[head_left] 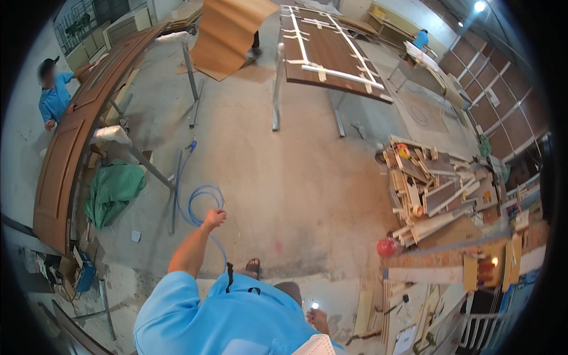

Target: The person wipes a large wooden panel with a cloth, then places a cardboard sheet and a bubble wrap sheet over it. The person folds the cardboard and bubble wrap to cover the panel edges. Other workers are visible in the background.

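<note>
We see one blue hose (190,208) on the concrete floor (284,177), glossy and thin, wound in a few loose loops; one stretch runs up to a single blue fitting (193,145), another down toward our one visible sandal (253,266). Our left hand (216,218) is just beside the coil in view, fingers loosely curled; we cannot tell whether it grips anything. Our right hand (319,320) is partly curled near one small bright spot (315,306), its hold unclear to us. Around us are one green cloth (116,192), two brown panels (65,160) on supports, one scrap-wood pile (429,183), one red round object (386,247) and two blue-shirted co-workers (54,97).
</note>
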### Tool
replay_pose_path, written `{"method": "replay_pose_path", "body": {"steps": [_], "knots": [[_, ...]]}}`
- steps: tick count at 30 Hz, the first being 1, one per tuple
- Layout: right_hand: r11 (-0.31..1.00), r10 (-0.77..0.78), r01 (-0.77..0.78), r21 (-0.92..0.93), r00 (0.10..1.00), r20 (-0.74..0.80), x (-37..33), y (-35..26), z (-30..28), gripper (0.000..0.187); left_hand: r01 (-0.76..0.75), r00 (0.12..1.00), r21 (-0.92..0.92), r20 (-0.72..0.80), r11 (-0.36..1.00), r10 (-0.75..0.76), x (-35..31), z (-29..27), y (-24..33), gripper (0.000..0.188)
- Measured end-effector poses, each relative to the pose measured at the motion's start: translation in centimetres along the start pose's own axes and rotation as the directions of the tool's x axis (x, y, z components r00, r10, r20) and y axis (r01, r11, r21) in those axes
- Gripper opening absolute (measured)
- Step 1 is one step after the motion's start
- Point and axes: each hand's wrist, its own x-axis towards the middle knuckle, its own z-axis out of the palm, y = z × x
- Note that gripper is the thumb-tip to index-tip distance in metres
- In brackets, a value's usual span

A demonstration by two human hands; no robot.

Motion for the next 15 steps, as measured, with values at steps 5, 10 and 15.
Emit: {"method": "replay_pose_path", "body": {"steps": [5,10,15], "knots": [[0.757,-0.357,0.364,-0.542,0.926,0.124,4.4,-5.8,1.1,0.004,-0.027,0.999,-0.012,-0.041,1.0,0.026,7.7,-3.3,4.0,0.021],[0.903,-0.296,0.192,-0.385,0.926,-0.234,12.6,-25.8,12.5,0.01,0.132,0.971,-0.026,-0.197,0.991,-0.134,10.6,-8.0,4.0,0.025],[0.374,-0.53,0.548,-0.748,0.788,0.312,18.9,-48.6,40.5,0.011,0.414,0.778,-0.382,-0.323,0.826,-0.539,7.8,-8.4,4.0,0.018]]}}
